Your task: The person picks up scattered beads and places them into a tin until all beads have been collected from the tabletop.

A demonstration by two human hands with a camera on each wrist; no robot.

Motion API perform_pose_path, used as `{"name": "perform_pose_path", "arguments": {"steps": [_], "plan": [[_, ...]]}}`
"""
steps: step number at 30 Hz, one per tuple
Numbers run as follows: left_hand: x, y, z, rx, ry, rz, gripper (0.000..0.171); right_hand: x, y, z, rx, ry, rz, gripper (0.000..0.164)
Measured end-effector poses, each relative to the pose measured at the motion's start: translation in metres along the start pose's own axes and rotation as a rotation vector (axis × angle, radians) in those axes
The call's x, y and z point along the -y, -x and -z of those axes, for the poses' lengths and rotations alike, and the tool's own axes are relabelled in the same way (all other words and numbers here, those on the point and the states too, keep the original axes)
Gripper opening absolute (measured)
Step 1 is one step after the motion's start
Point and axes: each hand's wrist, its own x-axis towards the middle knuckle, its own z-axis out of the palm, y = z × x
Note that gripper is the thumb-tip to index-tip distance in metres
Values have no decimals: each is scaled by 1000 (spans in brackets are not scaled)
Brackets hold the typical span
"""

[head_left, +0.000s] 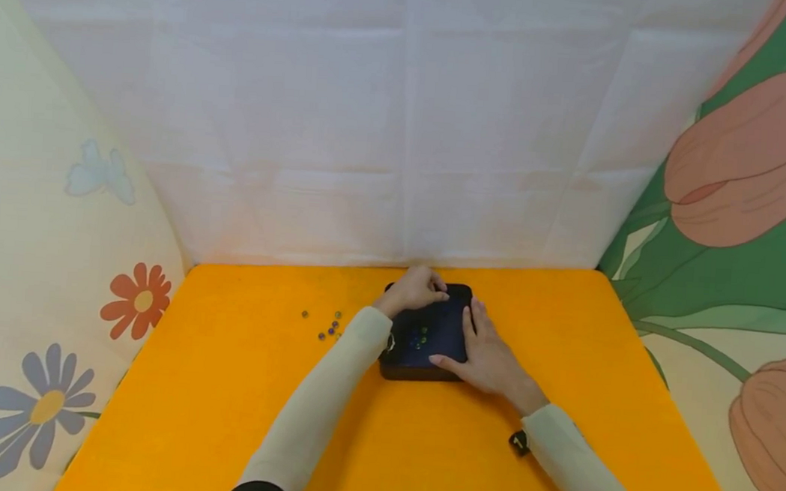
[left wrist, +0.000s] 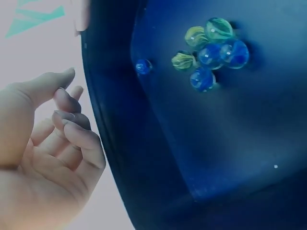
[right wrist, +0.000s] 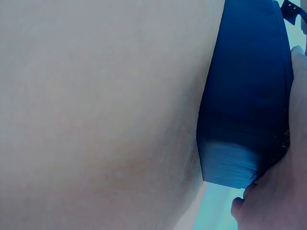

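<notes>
A dark tray (head_left: 419, 372) with raised walls stands near the table's back edge. Inside lie several blue and green-yellow glass marbles (left wrist: 210, 54), bunched together. One small blue marble (left wrist: 143, 66) shows apart from them, by the tray's inner wall. My left hand (head_left: 417, 288) is over the tray's back left part. The left wrist view shows this left hand (left wrist: 62, 139) with loosely bent fingers and nothing visible between thumb and fingertips. My right hand (head_left: 490, 357) rests against the tray's right side, fingers extended, thumb across the front right corner. Its contact is partly hidden.
Several loose marbles (head_left: 331, 331) lie on the orange tabletop (head_left: 222, 385) left of the tray, partly beside my left sleeve (head_left: 330, 392). A white cloth (head_left: 292, 119) hangs behind the table, with flower-printed cloths on both sides.
</notes>
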Motion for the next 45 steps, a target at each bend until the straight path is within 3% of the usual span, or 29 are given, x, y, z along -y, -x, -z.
{"name": "perform_pose_path", "arguments": {"steps": [8,16,24,33,39,45], "plan": [[-6,9,11,-26,4,-69,24,0,0,2,-7,5,0,124],[-1,29,27,-40,7,-72,20,0,-1,2,2,11,-5,126],[21,53,41,-46,54,-43,21,-1,2,0,15,14,-19,126],[50,81,57,-60,89,45,22,0,2,3,12,-14,-25,126],[75,104,56,-69,65,106,21,-1,2,3,5,1,-12,125],[95,131,53,-59,132,159,29,0,1,3,11,2,-5,124]]}}
